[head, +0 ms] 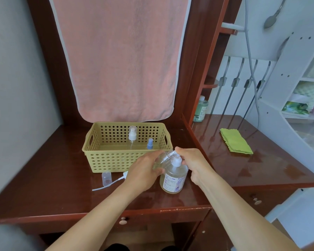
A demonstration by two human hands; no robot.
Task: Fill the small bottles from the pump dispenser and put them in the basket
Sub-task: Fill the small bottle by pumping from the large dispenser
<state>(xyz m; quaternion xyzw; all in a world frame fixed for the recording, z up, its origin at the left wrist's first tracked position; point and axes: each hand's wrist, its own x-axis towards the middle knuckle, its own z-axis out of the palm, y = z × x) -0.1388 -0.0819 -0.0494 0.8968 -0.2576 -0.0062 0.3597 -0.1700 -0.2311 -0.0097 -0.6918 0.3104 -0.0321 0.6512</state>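
A pump dispenser (173,179) with pale yellow liquid and a white pump head stands on the wooden desk in front of the basket. My left hand (145,171) holds a small clear bottle (162,159) tilted, its mouth at the pump's spout. My right hand (194,163) rests on the pump head, fingers curled round it. The yellow perforated basket (105,160) holds a clear bottle with a white spray top (132,135) and a small one with a blue top (150,144). A clear cap (106,178) and a white spray top with its tube (114,182) lie left of the dispenser.
A pink towel (120,57) hangs behind the basket. A green folded cloth (236,141) lies on the desk's right part, and a green bottle (200,109) stands in the back corner. White shelves stand at the far right. The desk's front edge is near my arms.
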